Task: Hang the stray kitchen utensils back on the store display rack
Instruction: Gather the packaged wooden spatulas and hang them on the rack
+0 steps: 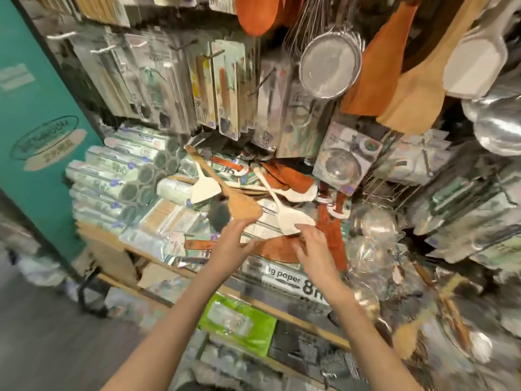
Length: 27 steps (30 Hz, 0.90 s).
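Wooden spatulas lie scattered over a shelf [158, 266] heaped with wrapped rolls and packets, and both of the person's bare hands are down among them. The left hand [229, 245] has its grip closed on the broad blade of a brown wooden spatula [242, 207], whose long handle runs up and to the left across the heap. The right hand [313, 249] has its fingers [306, 230] touching the blade of a pale wooden spatula [293, 220]; whether that grip is really closed on it or only resting there I cannot tell, since the frame is blurred. Just under both hands lies a flat reddish-brown spatula [277, 249], and another pale spatula [204, 189] sits a little further back beside the brown one's handle. Above the shelf hangs the display rack [377, 190], crowded with carded utensils. A round metal strainer [329, 66] hangs near the top, with an orange-brown spatula [377, 69] and a light wooden spatula [417, 97] to its right. A box printed with "paper" [284, 280] lies at the shelf's front edge, between the two forearms.
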Each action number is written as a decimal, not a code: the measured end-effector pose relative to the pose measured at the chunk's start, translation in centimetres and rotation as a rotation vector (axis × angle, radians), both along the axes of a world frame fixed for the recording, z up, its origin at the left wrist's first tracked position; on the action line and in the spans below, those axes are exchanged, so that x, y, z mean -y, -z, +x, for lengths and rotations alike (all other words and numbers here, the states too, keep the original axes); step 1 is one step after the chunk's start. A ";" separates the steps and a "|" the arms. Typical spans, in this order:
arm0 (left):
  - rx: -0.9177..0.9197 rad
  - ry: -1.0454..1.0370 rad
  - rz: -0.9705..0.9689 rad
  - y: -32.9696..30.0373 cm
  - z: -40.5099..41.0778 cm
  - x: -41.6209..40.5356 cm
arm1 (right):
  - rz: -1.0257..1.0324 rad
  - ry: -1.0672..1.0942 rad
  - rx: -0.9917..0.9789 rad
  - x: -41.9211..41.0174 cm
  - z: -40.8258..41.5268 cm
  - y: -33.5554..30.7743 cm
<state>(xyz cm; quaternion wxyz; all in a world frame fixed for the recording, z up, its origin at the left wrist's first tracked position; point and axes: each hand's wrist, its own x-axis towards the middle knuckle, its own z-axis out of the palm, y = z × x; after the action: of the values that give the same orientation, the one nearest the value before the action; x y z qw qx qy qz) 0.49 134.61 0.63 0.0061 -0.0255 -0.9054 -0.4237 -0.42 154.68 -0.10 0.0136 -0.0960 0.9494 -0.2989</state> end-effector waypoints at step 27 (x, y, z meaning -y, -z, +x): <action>0.477 0.148 0.230 11.5 0.3 12.6 | 0.222 0.256 0.251 16.1 -3.3 11.1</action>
<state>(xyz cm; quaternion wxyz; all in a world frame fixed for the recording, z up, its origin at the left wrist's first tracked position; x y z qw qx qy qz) 0.78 122.00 -10.86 -0.2355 0.0098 -0.8228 -0.5172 -3.70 138.61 -11.17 0.1041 0.0657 0.9718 -0.2012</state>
